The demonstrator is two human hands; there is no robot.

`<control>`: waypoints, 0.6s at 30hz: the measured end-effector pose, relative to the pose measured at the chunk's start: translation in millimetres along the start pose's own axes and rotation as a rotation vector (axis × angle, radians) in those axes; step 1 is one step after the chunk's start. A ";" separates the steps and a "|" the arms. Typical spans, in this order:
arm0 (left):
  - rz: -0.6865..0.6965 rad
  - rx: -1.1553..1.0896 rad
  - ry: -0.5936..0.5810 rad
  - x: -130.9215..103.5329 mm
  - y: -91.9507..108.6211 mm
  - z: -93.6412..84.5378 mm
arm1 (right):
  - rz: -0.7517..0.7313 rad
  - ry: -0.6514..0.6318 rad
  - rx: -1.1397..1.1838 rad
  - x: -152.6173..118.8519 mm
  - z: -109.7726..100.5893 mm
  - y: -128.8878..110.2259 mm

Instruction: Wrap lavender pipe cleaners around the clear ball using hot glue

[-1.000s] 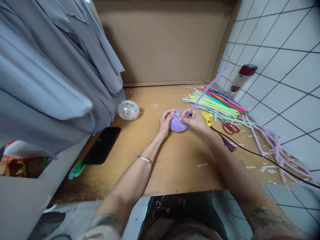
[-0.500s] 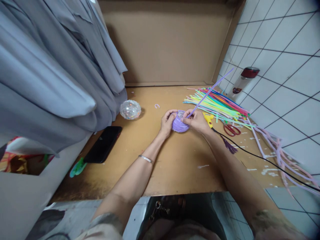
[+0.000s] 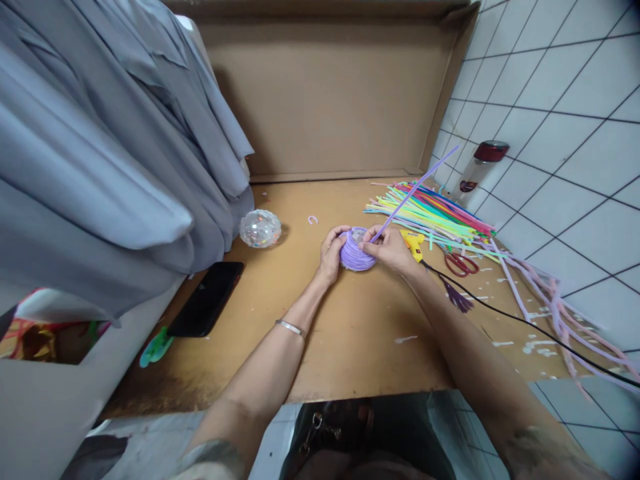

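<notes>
Grey cloth (image 3: 125, 147) hung at ten o'clock, measured from the purple ball (image 3: 358, 259), which was held between both hands just above the table (image 3: 350, 353). A green clip (image 3: 157, 347) lay at eight o'clock, next to the lower end of a black phone (image 3: 206, 300). At nine o'clock, well apart from the hands, a clear ball (image 3: 261, 229) sat on the table, and a small pale curl (image 3: 313, 219) lay nearer, at ten.

The left hand (image 3: 332, 255) was partly closed, its fingers curved around the ball's nine o'clock side. Rows of purple strand wrapped the ball, with a paler patch showing on top. The right hand (image 3: 386, 247), at three o'clock, pinched the loose strand (image 3: 415, 189) between thumb and fingers close to the ball; the free end slanted up between one and two.

Just beyond that hand, at three, lay a yellow glue gun (image 3: 414, 245), and farther right were red-handled scissors (image 3: 457, 264). A dark purple tassel (image 3: 458, 299) lay at four, beside the black cord (image 3: 530, 323). Coloured fuzzy sticks (image 3: 435, 212) were heaped at two, and a red-capped bottle (image 3: 473, 179) stood beyond them.
</notes>
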State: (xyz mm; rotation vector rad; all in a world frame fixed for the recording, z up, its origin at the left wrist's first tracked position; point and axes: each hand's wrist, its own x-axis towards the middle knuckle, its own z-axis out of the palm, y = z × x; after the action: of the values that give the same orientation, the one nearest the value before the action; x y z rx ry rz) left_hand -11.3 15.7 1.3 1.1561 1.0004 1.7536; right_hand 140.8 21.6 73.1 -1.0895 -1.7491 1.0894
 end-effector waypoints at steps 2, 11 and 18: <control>0.027 0.002 0.010 0.8 -1.4 0.1 | -0.003 0.005 -0.005 0.2 0.1 0.1; 0.122 0.050 0.029 0.0 -3.1 -0.3 | 0.011 -0.005 0.016 -1.1 -1.1 -2.8; 0.278 0.248 0.072 -4.4 7.6 -4.4 | 0.000 0.005 0.013 -0.5 -1.7 -2.4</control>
State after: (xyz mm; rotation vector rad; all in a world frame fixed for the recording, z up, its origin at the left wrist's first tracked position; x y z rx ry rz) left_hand -15.7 8.1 5.6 1.4540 1.1712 1.9376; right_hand 141.9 20.9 75.8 -1.0835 -1.7358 1.0955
